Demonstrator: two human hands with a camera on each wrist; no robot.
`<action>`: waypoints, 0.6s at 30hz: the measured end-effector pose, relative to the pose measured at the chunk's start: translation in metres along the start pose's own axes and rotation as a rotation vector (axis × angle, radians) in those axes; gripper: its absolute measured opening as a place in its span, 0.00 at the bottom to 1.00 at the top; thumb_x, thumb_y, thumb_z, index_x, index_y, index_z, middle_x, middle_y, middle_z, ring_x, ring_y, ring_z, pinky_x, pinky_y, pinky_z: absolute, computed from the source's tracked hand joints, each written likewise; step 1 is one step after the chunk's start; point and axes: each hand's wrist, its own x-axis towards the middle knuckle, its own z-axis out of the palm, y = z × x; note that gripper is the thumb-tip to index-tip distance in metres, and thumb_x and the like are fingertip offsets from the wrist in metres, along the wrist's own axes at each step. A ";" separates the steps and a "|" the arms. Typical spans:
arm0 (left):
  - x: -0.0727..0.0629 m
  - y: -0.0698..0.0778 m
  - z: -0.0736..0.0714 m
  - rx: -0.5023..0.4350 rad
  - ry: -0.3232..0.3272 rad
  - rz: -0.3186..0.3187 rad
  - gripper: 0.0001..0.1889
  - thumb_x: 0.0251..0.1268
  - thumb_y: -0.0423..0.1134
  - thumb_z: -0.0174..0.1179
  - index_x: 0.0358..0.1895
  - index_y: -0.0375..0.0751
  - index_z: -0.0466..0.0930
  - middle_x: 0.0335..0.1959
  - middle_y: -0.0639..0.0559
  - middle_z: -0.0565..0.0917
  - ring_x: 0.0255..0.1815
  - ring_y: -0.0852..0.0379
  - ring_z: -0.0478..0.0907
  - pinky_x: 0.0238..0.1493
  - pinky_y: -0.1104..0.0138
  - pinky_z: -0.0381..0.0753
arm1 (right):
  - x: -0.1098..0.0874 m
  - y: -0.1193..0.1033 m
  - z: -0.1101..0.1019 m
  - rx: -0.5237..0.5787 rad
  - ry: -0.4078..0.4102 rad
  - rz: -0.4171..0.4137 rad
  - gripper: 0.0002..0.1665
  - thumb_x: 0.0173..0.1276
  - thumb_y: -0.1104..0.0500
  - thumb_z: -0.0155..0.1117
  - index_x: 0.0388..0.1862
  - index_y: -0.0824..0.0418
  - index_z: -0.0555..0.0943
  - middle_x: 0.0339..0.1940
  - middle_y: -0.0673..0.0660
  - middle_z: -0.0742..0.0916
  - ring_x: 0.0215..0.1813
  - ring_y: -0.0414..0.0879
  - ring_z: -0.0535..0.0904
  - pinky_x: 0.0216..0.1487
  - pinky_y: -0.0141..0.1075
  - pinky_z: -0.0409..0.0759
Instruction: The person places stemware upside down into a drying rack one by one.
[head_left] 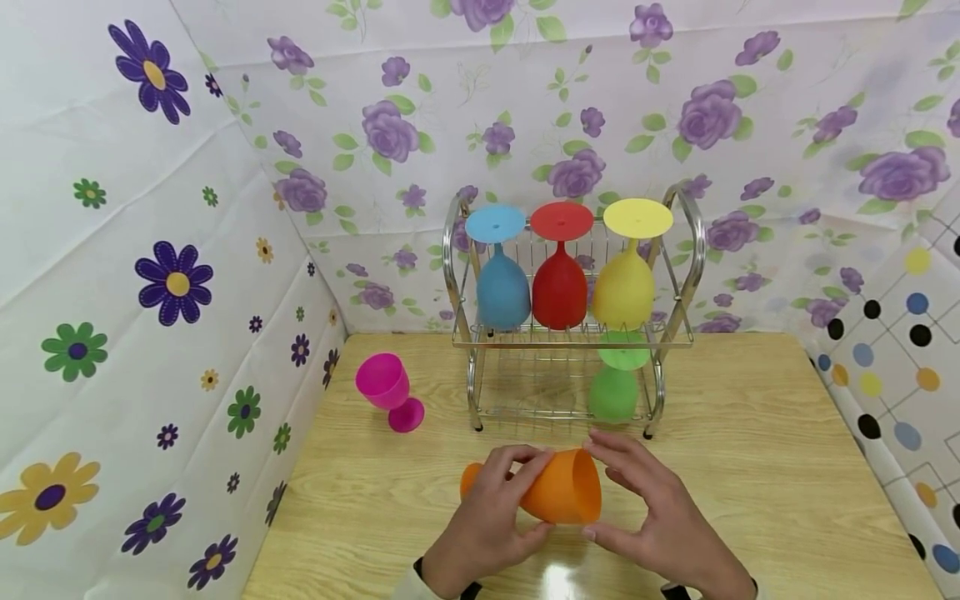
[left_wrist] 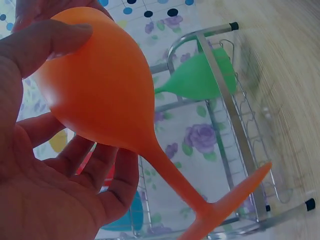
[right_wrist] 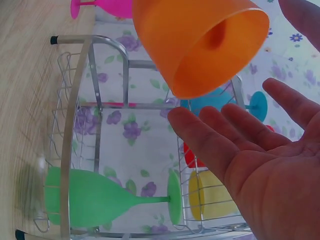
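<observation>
An orange goblet (head_left: pixel 558 492) lies on its side in front of the rack, its mouth facing right and its foot to the left. My left hand (head_left: pixel 491 517) holds it round the bowl, thumb on one side and fingers on the other, as the left wrist view shows. The right hand (head_left: pixel 656 517) is spread at the mouth, its fingertips right at the rim; in the right wrist view its fingers (right_wrist: pixel 230 135) are extended below the rim, with nothing gripped. The stem and foot of the orange goblet (left_wrist: pixel 205 210) stick out past the left hand.
A two-tier metal rack (head_left: pixel 573 344) stands behind. Upside down on its top tier are blue (head_left: pixel 502 292), red (head_left: pixel 559 292) and yellow (head_left: pixel 624 292) goblets; a green goblet (head_left: pixel 615 394) is inverted on the lower right. A pink goblet (head_left: pixel 384 383) stands upright on the table, left of the rack.
</observation>
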 end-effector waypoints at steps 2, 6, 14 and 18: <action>0.002 0.003 0.001 0.028 -0.002 0.019 0.51 0.49 0.42 0.84 0.79 0.50 0.69 0.67 0.51 0.74 0.66 0.55 0.73 0.57 0.70 0.84 | 0.000 0.001 0.003 0.008 0.000 -0.001 0.50 0.57 0.55 0.87 0.77 0.49 0.74 0.77 0.52 0.75 0.76 0.36 0.72 0.59 0.44 0.89; 0.005 0.006 0.001 0.064 -0.005 0.032 0.51 0.49 0.42 0.84 0.80 0.50 0.68 0.68 0.51 0.74 0.65 0.54 0.73 0.56 0.68 0.84 | 0.001 0.003 0.009 0.011 0.015 -0.005 0.42 0.61 0.54 0.85 0.74 0.48 0.78 0.74 0.51 0.77 0.73 0.37 0.75 0.57 0.44 0.89; 0.009 0.008 -0.002 0.069 -0.018 0.021 0.49 0.52 0.41 0.82 0.80 0.50 0.68 0.68 0.51 0.74 0.65 0.53 0.72 0.58 0.64 0.82 | 0.003 0.000 0.012 -0.005 0.055 -0.011 0.38 0.59 0.54 0.86 0.69 0.48 0.82 0.70 0.51 0.79 0.69 0.40 0.79 0.56 0.44 0.90; 0.012 0.010 -0.004 0.056 -0.023 0.007 0.48 0.55 0.40 0.80 0.81 0.50 0.66 0.70 0.51 0.73 0.68 0.53 0.72 0.65 0.59 0.81 | 0.005 -0.001 0.010 -0.015 0.080 -0.009 0.38 0.57 0.55 0.87 0.68 0.48 0.83 0.69 0.51 0.80 0.68 0.39 0.79 0.55 0.43 0.90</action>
